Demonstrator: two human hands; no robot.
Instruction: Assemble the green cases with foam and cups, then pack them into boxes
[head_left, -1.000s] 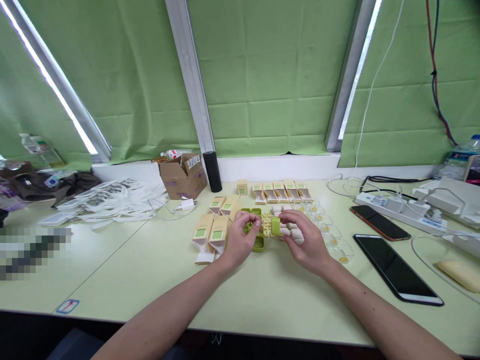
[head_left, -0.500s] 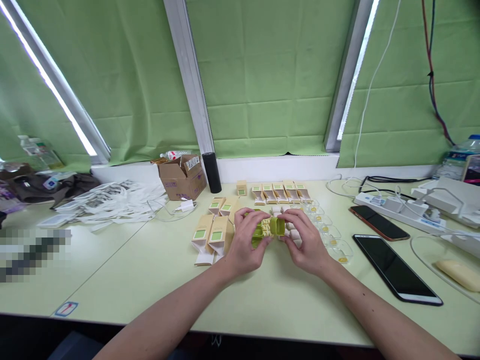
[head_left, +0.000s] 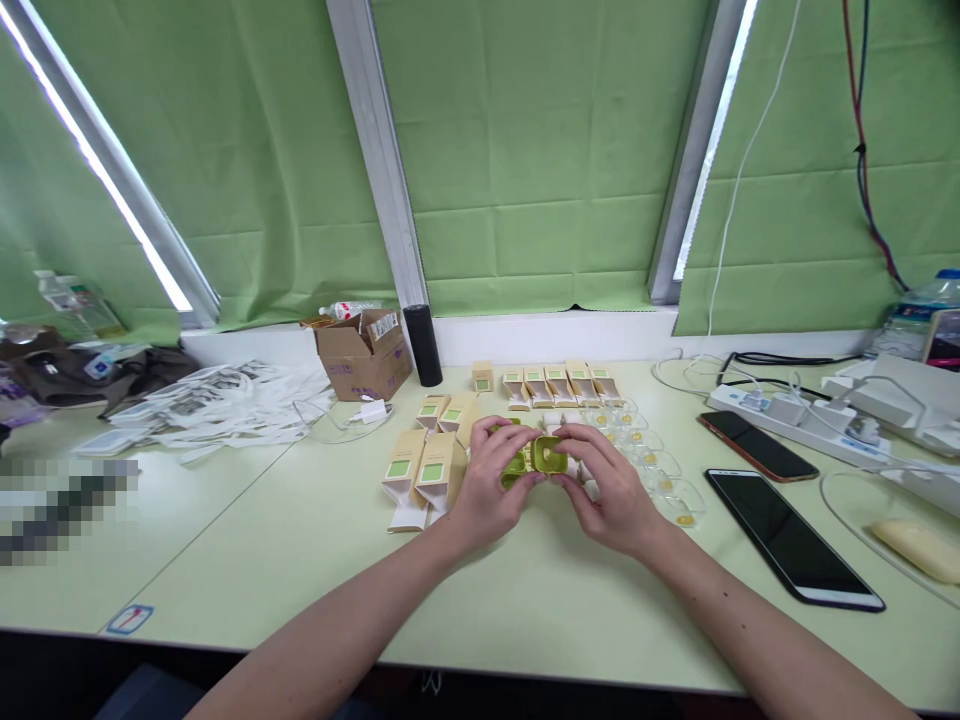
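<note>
Between my two hands is a small olive-green square case with rounded corners, its hollow inside facing me. My left hand is closed, with thumb and fingertips at the case's left edge. My right hand is also closed, pinching its right side between thumb and fingers. More green pieces show beyond my left fingers, partly hidden by them. Behind my right hand are whitish rounded pieces, mostly covered. Clear plastic pieces with yellow centres lie in rows to its right.
Tan cartons with green labels stand left of my hands, and a row of cartons stands behind. Farther left are a cardboard box, a black cylinder and white straps. Two phones and a power strip lie right.
The green case has tilted in my hands, so its hollow inside now shows. It has shifted slightly left, and my right fingers have moved a little with it.
</note>
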